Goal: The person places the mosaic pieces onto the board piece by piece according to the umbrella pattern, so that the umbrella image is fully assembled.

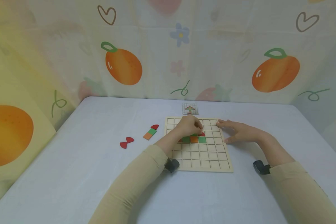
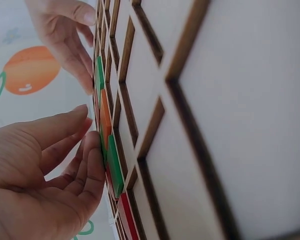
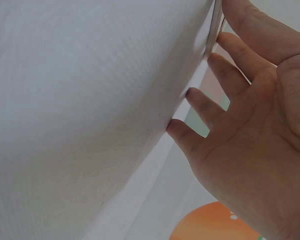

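Note:
The left hand (image 1: 189, 125) reaches over a wooden grid board (image 1: 204, 163), its fingertips at a red quarter-circle tile (image 1: 203, 134) that they seem to pinch, with part of it hidden. Just below in the grid lie a green square tile (image 1: 202, 140), an orange square tile (image 1: 194, 139) and another green tile (image 1: 186, 139). In the left wrist view the left hand (image 2: 55, 170) has curled fingers close to the board's face. The right hand (image 1: 242, 132) rests at the board's right edge, fingers spread and touching it; the right wrist view shows the same hand (image 3: 250, 110) holding no tile.
Left of the board, a red quarter-circle tile (image 1: 155, 127), a green tile (image 1: 152, 131) and an orange tile (image 1: 148, 136) lie in a row. Two more red tiles (image 1: 130, 139) sit farther left. A small pattern card (image 1: 194, 106) lies behind the board. A printed curtain (image 1: 212, 62) hangs behind.

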`<state>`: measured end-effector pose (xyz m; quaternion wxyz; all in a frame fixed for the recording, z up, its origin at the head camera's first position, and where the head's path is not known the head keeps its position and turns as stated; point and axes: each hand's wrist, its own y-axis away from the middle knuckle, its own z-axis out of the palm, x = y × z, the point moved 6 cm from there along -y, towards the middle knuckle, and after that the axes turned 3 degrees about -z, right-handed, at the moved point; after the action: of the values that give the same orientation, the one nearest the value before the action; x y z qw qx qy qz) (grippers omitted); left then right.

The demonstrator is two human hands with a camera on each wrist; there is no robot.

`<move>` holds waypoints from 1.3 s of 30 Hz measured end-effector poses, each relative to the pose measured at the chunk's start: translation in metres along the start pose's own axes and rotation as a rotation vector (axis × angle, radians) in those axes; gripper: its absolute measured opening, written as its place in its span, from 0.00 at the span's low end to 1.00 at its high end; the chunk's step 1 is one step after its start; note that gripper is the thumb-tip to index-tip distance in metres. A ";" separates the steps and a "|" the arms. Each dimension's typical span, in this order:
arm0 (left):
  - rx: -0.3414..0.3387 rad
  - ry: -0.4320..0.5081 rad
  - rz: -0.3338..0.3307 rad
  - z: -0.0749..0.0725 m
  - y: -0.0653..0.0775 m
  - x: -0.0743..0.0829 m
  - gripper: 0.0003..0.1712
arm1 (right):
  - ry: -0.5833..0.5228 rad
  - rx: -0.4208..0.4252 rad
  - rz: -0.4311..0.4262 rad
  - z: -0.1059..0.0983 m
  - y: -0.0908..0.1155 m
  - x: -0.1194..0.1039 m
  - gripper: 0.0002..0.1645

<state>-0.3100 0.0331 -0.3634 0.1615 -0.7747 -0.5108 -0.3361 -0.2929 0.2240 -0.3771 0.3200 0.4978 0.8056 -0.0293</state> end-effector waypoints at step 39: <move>0.148 0.074 -0.195 -0.112 0.045 -0.085 0.17 | -0.006 0.005 0.004 0.001 0.002 -0.004 0.47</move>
<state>-0.3307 -0.1105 -0.3365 0.2036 -0.6944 -0.6008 -0.3398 -0.2895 0.2218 -0.3749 0.3214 0.5001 0.8034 -0.0321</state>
